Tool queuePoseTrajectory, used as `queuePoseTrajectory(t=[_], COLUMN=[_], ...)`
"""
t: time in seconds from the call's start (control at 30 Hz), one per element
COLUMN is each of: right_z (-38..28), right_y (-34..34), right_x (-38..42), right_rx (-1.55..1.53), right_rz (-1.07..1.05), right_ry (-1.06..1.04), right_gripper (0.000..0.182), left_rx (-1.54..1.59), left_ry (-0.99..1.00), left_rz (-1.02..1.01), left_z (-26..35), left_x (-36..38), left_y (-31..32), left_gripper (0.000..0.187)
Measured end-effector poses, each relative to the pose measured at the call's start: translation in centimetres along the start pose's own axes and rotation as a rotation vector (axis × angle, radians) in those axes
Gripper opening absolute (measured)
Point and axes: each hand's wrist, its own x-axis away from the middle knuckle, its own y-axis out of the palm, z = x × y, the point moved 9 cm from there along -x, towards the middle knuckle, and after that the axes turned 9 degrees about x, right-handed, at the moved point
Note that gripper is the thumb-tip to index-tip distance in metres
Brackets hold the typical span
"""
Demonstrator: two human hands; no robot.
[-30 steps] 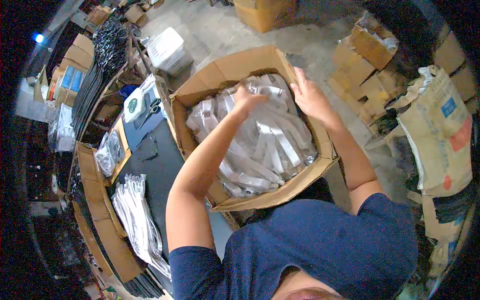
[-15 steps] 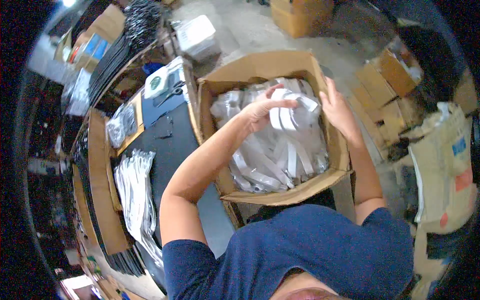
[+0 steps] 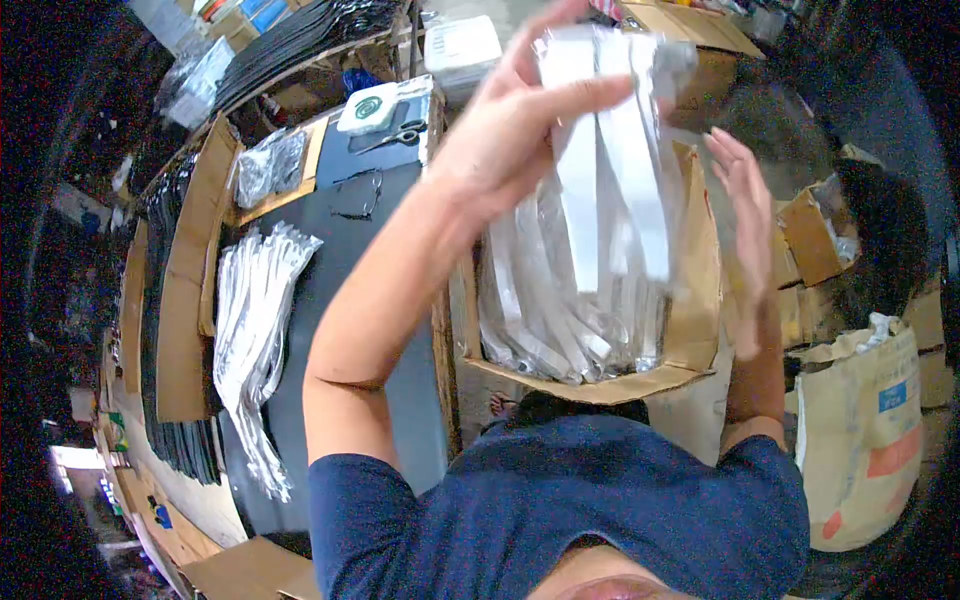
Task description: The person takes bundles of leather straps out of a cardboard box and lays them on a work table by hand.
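Observation:
My left hand [image 3: 505, 135] is raised over the cardboard box [image 3: 700, 290] and grips white strips [image 3: 640, 190] in clear plastic, thumb across their upper part. They hang down in front of the box opening. Inside the box lie several more plastic-wrapped white strips [image 3: 535, 330]. My right hand [image 3: 745, 200], somewhat blurred, is just outside the box's right side with its fingers stretched out, holding nothing. The held strips and my left hand cover much of the box's far side.
Left of the box is a dark-topped table [image 3: 390, 330] with a bundle of white strips [image 3: 255, 320], scissors [image 3: 400, 135], a white pack [image 3: 368, 108] and a clear plastic bag [image 3: 270, 165]. A printed sack [image 3: 865, 440] stands at right, near cardboard boxes [image 3: 815, 235].
My left hand has lifted the white strips up out of the box. My right hand has let go of the box's right edge and moved outward. The view has shifted.

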Motion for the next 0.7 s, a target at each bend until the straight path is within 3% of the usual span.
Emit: queuePoseTrajectory(t=[0.03,0.07,0.1,0.17,0.27,0.37,0.5,0.57,0.63,0.7], right_z=[-1.8,-3.7,-5.1,-10.6,-15.0,-17.8,-20.4,-22.3,-23.5,-26.2], right_y=[1.1,2.3,3.0,5.7,8.2,11.6,15.8,18.5,24.2,28.8], right_x=[-0.6,-0.8,-1.2,-0.5,-1.1,-1.0,0.4,2.3,6.8,12.8], right_rx=[-0.113,-0.227,-0.227,-0.27,-0.161,-0.248,-0.361,-0.469,-0.49,-0.66], right_rz=[-0.152,-0.304,-0.316,-0.446,-0.333,-0.431,-0.452,-0.547,-1.11,-1.478], right_ry=[-0.07,-0.139,-0.147,-0.453,-0.602,-0.67,-0.689,-0.746,-0.532,-0.425], right_gripper=[0.055,0.055,0.055,0.053,0.054,0.057,0.051,0.047,0.041,0.044], left_rx=[-0.051,-0.117,-0.177,-0.268,-0.362,-0.288,-0.449,-0.497,-0.541,-0.58], left_ry=[0.043,0.097,0.188,0.38,0.635,0.61,1.076,1.089,1.141,1.303], left_rz=[-0.02,0.102,0.09,0.093,0.275,0.069,0.538,0.577,0.614,0.598], left_z=[2.1,4.4,6.6,10.8,16.3,20.9,26.6,27.4,28.2,30.1], left_x=[0.3,0.4,1.0,2.8,5.5,7.6,15.6,18.6,21.5,24.6], left_y=[0.8,1.4,1.9,3.7,4.5,1.9,-0.2,-0.2,-0.5,-1.5], left_gripper=[0.056,0.06,0.061,0.061,0.047,0.043,0.059,0.062,0.062,0.061])
